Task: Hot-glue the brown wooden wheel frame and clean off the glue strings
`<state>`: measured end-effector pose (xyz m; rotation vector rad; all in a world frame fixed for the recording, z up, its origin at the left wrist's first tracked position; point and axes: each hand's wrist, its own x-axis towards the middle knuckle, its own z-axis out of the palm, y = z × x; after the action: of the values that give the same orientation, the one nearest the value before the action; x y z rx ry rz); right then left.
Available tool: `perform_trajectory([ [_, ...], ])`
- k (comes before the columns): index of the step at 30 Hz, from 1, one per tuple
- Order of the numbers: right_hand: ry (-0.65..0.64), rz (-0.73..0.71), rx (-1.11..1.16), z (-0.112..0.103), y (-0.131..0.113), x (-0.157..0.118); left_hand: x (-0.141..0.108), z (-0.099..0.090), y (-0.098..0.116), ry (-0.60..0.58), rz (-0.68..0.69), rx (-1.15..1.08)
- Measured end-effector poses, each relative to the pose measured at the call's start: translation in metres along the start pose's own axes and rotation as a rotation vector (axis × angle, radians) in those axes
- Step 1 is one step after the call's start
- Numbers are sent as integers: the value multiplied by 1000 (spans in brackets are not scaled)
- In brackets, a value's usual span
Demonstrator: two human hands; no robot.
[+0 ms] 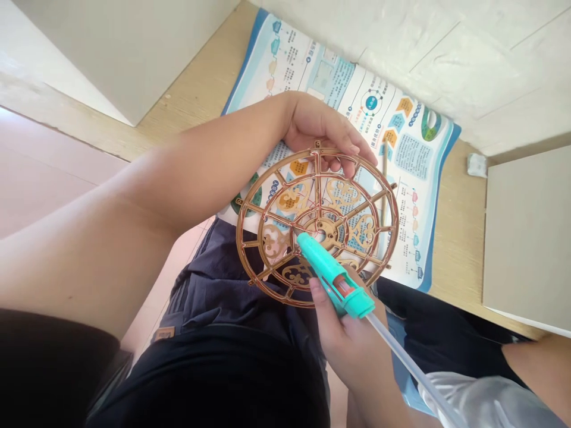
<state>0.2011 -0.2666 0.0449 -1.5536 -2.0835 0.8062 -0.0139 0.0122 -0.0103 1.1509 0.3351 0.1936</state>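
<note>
My left hand point(328, 134) grips the far rim of a round, gold-coloured openwork wheel point(317, 202) with spokes, rings and scroll ornaments. Its fingers are curled over the edge, holding the wheel tilted above my lap. In my right hand point(352, 333) is a turquoise glue gun point(332, 276), with a long translucent glue stick point(414, 371) running out of its back end. The gun's tip is close to the wheel's hub, a little left of centre; whether it touches I cannot tell. My right fingers are partly hidden beneath the gun.
A printed poster sheet point(414, 220) covers part of the wooden tabletop point(459, 238). A thin stick point(384, 178) lies on it. Pale boxes point(530, 232) stand to the right and upper left. A small white packet point(477, 164) sits by the right box. Another person's arm point(542, 368) shows at lower right.
</note>
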Motion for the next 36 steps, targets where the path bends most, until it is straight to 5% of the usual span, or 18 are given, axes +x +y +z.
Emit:
perform_trajectory([
  [14, -3, 62, 29, 20, -21, 8, -1, 3, 2, -6, -2, 19],
  [36, 19, 63, -94, 23, -25, 10, 0, 1, 2, 20, -10, 61],
])
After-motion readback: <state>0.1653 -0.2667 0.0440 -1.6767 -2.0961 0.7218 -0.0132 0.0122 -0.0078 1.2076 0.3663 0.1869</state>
